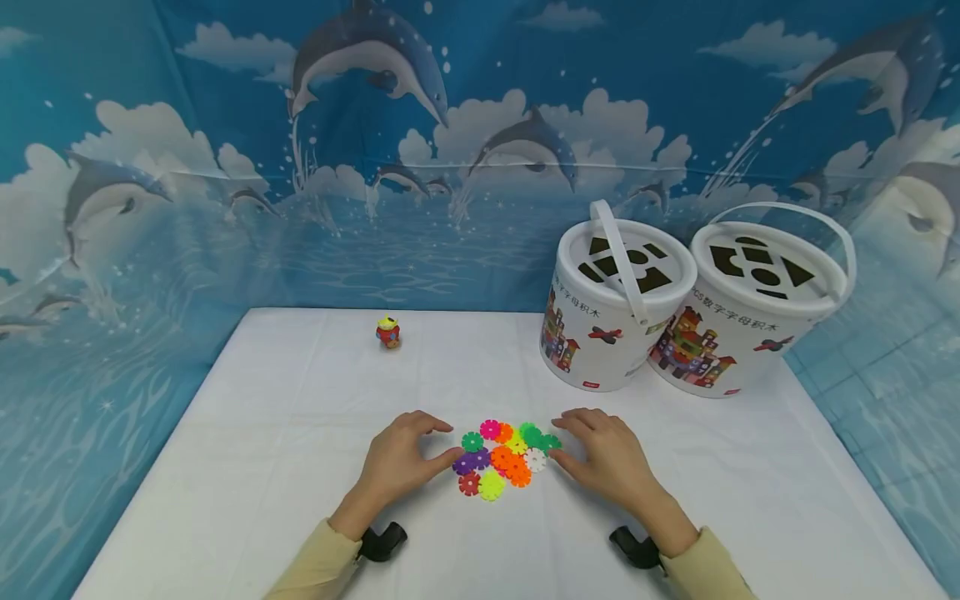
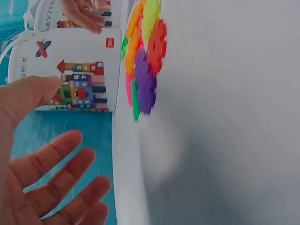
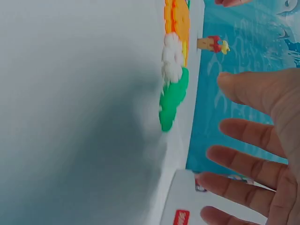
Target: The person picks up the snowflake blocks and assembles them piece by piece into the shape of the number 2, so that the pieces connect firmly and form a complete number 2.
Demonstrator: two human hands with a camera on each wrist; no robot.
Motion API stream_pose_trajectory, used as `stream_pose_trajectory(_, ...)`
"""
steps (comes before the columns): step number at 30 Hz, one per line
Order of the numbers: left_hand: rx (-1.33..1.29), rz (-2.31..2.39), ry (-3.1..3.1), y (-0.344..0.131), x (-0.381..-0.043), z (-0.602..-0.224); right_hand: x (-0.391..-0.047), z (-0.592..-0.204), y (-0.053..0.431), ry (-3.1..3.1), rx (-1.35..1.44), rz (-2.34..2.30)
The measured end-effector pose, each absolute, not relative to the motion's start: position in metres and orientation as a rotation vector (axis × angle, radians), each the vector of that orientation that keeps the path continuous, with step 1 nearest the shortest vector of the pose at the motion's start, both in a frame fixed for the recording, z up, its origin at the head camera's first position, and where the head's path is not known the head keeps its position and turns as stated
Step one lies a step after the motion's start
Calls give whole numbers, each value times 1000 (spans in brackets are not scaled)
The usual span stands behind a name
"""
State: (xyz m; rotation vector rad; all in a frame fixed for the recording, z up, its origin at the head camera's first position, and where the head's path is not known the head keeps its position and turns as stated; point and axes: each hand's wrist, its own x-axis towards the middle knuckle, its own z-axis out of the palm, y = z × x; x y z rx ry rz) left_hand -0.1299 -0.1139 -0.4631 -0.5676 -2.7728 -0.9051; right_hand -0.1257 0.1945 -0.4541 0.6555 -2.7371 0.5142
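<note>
A small heap of colourful notched plastic discs (image 1: 517, 467) lies on the white table, with orange, yellow, purple, green, pink, red and white pieces partly overlapping. To its left is my left hand (image 1: 405, 458), thumb and fingers spread apart and holding nothing. On the other side my right hand (image 1: 603, 454) faces it in the same spread pose, its fingertips close to the green discs (image 3: 173, 96) and white disc (image 3: 172, 58). In the left wrist view, purple discs (image 2: 145, 84) stand nearest the left hand. Whether any fingertip touches a disc, I cannot tell.
Two white lidded buckets, one left (image 1: 600, 333) and one right (image 1: 738, 325), stand at the back right, with handles and shape-cut lids. A small red and yellow figurine (image 1: 387, 332) stands near the back edge. Behind the table (image 1: 315, 383) hangs a blue dolphin-print cloth (image 1: 360, 250).
</note>
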Motion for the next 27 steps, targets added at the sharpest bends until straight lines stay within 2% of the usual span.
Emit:
stream_pose_trajectory(14, -784, -974, -2880, -82, -126, -480, -133, -468, 179, -2887, 749, 603)
stream_pose_trajectory(27, -857, -1062, -2848, -71, -127, -492, -140, -466, 179, -2999, 747, 716)
